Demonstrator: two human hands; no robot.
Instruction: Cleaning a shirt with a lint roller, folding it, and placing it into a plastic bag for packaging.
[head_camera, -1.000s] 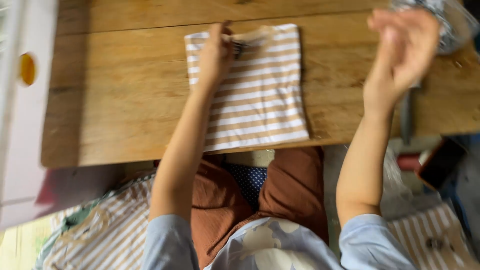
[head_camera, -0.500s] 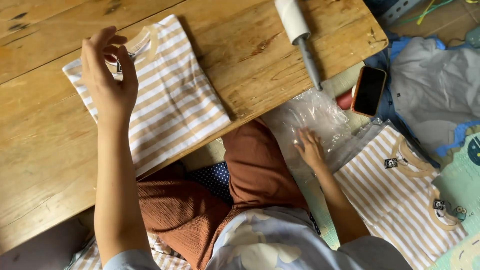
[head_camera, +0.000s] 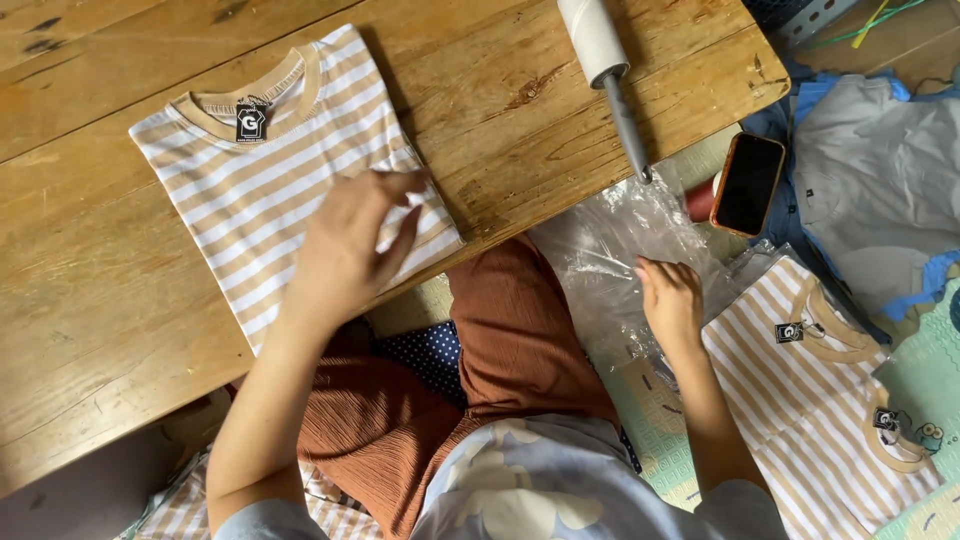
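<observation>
Since half a second ago the left hand (head_camera: 350, 245) has dropped from the collar to the shirt's (head_camera: 270, 180) near right corner, fingers loose, resting flat, gripping nothing. The right hand (head_camera: 670, 300) presses a plastic bag (head_camera: 610, 250) below the table's (head_camera: 90, 300) near edge; whether it grasps is unclear. Farther off, a lint roller (head_camera: 605, 65) lies at the right edge.

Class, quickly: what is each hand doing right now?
Left hand: open, fingers resting on the folded striped shirt on the table.
Right hand: on the clear plastic bag; grip cannot be told.
</observation>
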